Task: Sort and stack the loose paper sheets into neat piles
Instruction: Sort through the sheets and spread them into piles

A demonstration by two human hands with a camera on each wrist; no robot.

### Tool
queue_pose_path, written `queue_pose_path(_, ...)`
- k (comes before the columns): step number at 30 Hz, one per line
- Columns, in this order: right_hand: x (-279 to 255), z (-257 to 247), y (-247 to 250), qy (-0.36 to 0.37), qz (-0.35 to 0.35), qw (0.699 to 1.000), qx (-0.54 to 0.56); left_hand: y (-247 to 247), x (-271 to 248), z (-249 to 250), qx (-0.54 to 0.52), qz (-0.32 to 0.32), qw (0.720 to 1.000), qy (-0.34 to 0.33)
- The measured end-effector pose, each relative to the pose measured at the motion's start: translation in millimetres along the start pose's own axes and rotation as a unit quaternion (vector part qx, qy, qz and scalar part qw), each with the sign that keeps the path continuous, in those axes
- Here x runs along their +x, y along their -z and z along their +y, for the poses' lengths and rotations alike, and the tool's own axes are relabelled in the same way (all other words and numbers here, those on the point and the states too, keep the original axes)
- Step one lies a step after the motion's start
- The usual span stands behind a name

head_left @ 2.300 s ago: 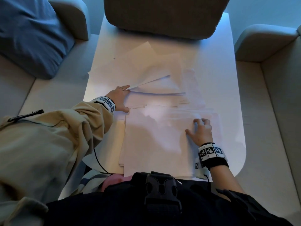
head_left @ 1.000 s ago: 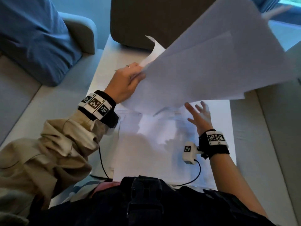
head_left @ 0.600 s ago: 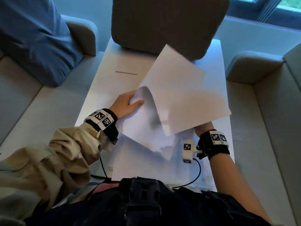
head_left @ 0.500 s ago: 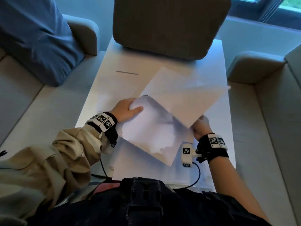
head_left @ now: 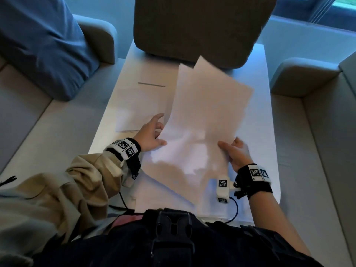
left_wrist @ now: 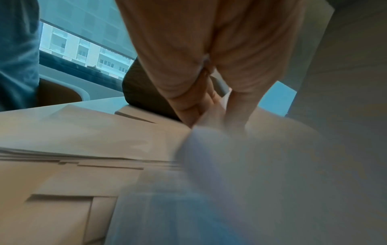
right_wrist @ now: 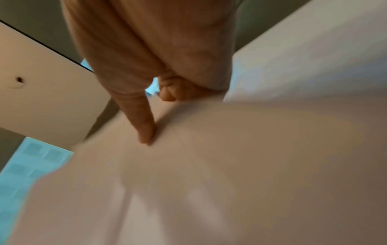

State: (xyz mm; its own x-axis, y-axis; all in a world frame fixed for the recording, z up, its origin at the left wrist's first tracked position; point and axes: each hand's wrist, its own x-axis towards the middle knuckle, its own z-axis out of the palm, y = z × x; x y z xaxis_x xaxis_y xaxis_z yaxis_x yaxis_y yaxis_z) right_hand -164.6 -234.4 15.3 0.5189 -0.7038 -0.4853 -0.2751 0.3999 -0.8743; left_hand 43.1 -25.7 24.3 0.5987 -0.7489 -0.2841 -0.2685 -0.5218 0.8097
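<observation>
A bundle of white paper sheets is held tilted above the white table, its long side pointing away from me. My left hand grips its left edge, thumb on top and index finger stretched along the edge. My right hand pinches the lower right edge with the thumb on top. In the right wrist view the thumb presses on the sheets. A flat pile of sheets lies on the table left of the bundle, also seen as pile. More sheets lie near my body.
A dark cushion stands at the table's far end. A blue pillow lies on the sofa at the left, and a sofa armrest rises at the right. A thin dark line marks the table beyond the left pile.
My left hand lifted the sheets high off the table, then lowered them. My right hand left the table pile and took the bundle's right edge. The bundle has turned lengthwise.
</observation>
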Motion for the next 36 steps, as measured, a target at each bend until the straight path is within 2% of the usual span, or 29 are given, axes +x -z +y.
queue_pose_path(6,-13.9,-38.1,7.9,0.113,-0.001,0.994,-0.011,10.2,-4.0,28.8,-0.073,-0.024,0.995,-0.065)
queue_pose_path(9,-20.7,-48.3,0.9,0.148,-0.022,0.988,-0.043,7.7,-6.3,46.6,-0.081,0.018,0.99,-0.112)
queue_pose_path(12,-20.0,-50.5,-7.7,0.16,-0.026,0.986,-0.051,7.4,-6.2,67.6,-0.14,0.093,0.98,-0.104)
queue_pose_path(15,-15.2,-46.1,-8.2,0.15,-0.008,0.987,-0.057,12.6,-3.1,78.2,-0.136,0.149,0.973,-0.109)
queue_pose_path(17,-10.3,-36.7,-4.5,0.117,0.047,0.989,-0.082,17.6,-3.0,83.4,-0.152,0.184,0.964,-0.121)
queue_pose_path(19,-7.6,-22.4,0.2,0.048,0.117,0.988,-0.09,22.4,-3.6,86.8,-0.188,0.221,0.948,-0.133)
queue_pose_path(20,-9.5,-14.5,0.6,0.004,0.12,0.991,-0.063,23.5,-4.1,88.2,-0.197,0.234,0.942,-0.142)
queue_pose_path(22,-15.8,1.4,-1.7,-0.07,0.04,0.996,0.037,22.3,-5.2,90.7,-0.201,0.241,0.937,-0.151)
queue_pose_path(24,-20.4,11.3,-9.7,-0.112,-0.073,0.982,0.132,17.4,-5.2,91.8,-0.202,0.23,0.94,-0.149)
queue_pose_path(25,-22.1,13.3,-14.5,-0.119,-0.11,0.972,0.172,14.0,-5.2,91.3,-0.204,0.216,0.944,-0.145)
queue_pose_path(27,-21.0,17.4,-19.6,-0.126,-0.134,0.955,0.235,7.8,-6.2,89.3,-0.21,0.178,0.953,-0.131)
queue_pose_path(30,-16.4,17.1,-12.2,-0.097,-0.082,0.963,0.239,5.7,-11.2,82.5,-0.223,0.128,0.96,-0.112)
queue_pose_path(33,-16.2,14.6,11.6,-0.044,-0.029,0.98,0.194,14.1,-13.0,60.2,-0.222,0.138,0.962,-0.079)
queue_pose_path(36,-20.6,13.6,44.3,-0.023,0.004,0.99,0.139,20.7,-16.5,36.8,-0.28,0.157,0.946,-0.047)
